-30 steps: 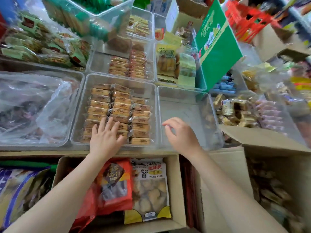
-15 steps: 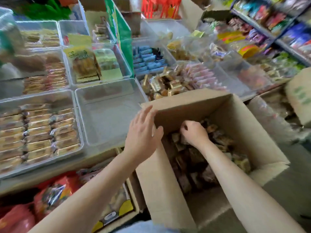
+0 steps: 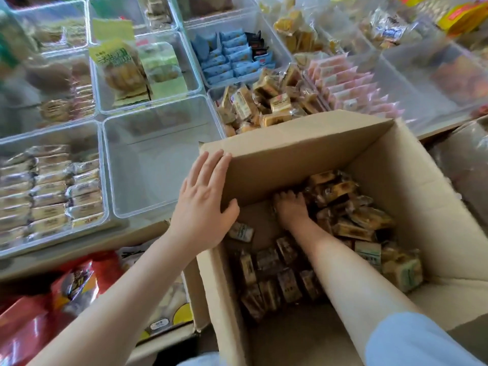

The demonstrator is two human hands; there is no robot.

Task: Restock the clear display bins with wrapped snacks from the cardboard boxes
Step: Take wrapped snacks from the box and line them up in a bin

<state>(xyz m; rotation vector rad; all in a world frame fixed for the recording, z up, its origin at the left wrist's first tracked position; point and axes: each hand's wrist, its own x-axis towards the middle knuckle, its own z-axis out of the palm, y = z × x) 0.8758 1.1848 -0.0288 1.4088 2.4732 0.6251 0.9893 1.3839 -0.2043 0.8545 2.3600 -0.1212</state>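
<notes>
Wrapped snacks [image 3: 340, 207] lie heaped loose in the bottom of the open cardboard box [image 3: 290, 143], piled thickest toward its far-right corner and thinner along the near-left side. The right hand [image 3: 291, 210] is reached down inside, palm down on the heap at its left edge, fingers bent into the packets; whether it has actually closed on one I cannot tell, since the fingertips are buried among the wrappers. The left hand [image 3: 203, 204] lies flat against the outside of the box's left wall, fingers straight and spread, thumb hooked over the rim, holding nothing and apparently steadying the carton. The empty clear bin [image 3: 158, 165] sits just beyond and to the left of the box, touching or nearly touching its far-left corner, with its long side running away from the person. So the snacks are under the right hand, while the bin lies on the left hand's side: my judgement is that any handful must rise over the left wall and travel leftward and forward across the body.
</notes>
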